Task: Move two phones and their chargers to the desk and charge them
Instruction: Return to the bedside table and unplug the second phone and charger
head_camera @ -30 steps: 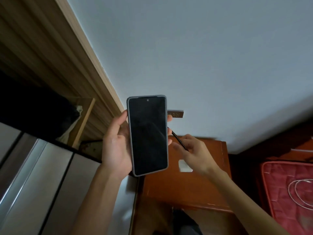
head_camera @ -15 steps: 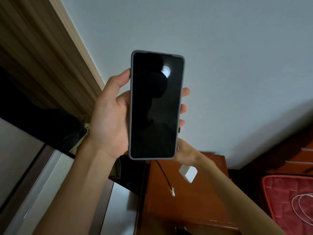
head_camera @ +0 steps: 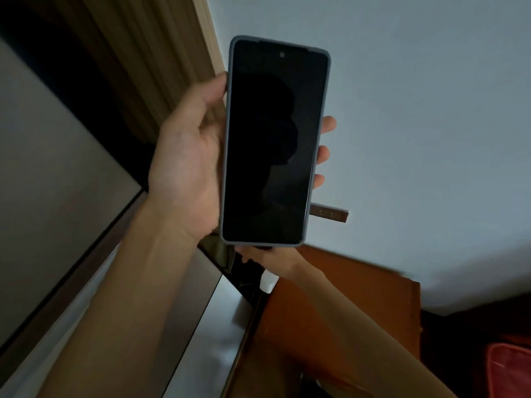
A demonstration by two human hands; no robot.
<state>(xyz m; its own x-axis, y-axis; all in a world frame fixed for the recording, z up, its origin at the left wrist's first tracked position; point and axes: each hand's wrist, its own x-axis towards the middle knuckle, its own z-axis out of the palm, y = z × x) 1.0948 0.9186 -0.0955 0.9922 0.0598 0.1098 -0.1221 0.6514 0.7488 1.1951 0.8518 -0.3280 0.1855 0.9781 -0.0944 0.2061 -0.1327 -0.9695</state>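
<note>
A dark-screened phone (head_camera: 275, 145) in a grey case stands upright in the middle of the view, screen toward me. My left hand (head_camera: 186, 156) grips it from the left, thumb on the left edge and fingertips showing past the right edge. My right hand (head_camera: 273, 258) sits just under the phone's bottom edge, its fingers mostly hidden behind the phone. It holds the charger cable, which I cannot see. The white charger adapter (head_camera: 269, 282) hangs right below that hand.
A brown wooden cabinet top (head_camera: 359, 311) lies below the hands. A small metal plate (head_camera: 330, 215) sticks out on the pale wall behind the phone. Grey panels (head_camera: 57, 168) and a wooden frame (head_camera: 161, 67) fill the left. A red bag (head_camera: 508, 366) sits at lower right.
The phone has risen and come closer to the camera. My right hand moved from beside the phone to under its bottom edge, and the dangling cable is no longer visible.
</note>
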